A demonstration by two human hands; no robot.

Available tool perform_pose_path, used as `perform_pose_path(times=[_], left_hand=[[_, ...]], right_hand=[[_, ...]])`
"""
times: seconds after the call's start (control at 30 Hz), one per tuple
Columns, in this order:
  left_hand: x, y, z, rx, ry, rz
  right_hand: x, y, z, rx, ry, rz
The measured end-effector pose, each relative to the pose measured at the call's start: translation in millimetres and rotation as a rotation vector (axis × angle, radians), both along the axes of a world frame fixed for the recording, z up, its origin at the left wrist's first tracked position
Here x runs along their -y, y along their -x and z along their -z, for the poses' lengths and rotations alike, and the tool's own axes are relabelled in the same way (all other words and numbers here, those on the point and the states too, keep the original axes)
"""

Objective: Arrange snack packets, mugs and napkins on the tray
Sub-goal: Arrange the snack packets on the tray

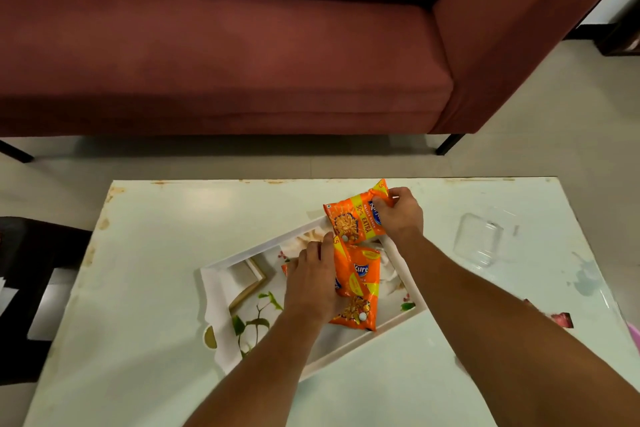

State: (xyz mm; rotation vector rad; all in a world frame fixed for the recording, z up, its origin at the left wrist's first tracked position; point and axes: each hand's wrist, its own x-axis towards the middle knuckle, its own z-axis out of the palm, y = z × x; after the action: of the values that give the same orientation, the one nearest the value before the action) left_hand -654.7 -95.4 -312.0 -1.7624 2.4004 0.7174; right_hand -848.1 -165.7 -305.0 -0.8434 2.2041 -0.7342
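While gripping packets (356, 222), hands (398, 215) outstretched

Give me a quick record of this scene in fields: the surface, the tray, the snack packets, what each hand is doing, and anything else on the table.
surface: pale table, maroon sofa beyond it
tray: white floral tray, set at an angle on the table
far packet: orange packet over the tray's far corner, gripped by the right hand
near packet: orange packet lying in the tray, left hand on it
other: clear glass mug on the table, right of the tray
napkins: none clearly seen
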Motion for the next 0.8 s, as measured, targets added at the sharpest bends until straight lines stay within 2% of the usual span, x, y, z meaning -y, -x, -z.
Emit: perform_pose_path(times=[0.07, 0.17, 0.27, 0.33, 0.5, 0.8], left_hand=[[2, 1, 1, -0.009, -0.006, 0.006], [5, 2, -1, -0.033, -0.032, -0.001], [9, 2, -5, -0.056, -0.053, -0.015], [11, -1, -6, -0.083, -0.054, -0.033], [18, -4, -8, -0.203, -0.051, -0.004], [34, 10, -11, -0.18, -0.211, 0.081]], right_hand=[[-4, -4, 2, -0.073, 0.016, 0.018], [-25, -12, 0, -0.366, 0.172, 0.047], [-56, -20, -3, -0.491, 0.302, -0.06], [-78, -26, 0, -0.479, 0.206, -0.191], [-106, -39, 9, -0.371, -0.202, -0.4], [-98, -35, 9, -0.318, -0.341, -0.454]])
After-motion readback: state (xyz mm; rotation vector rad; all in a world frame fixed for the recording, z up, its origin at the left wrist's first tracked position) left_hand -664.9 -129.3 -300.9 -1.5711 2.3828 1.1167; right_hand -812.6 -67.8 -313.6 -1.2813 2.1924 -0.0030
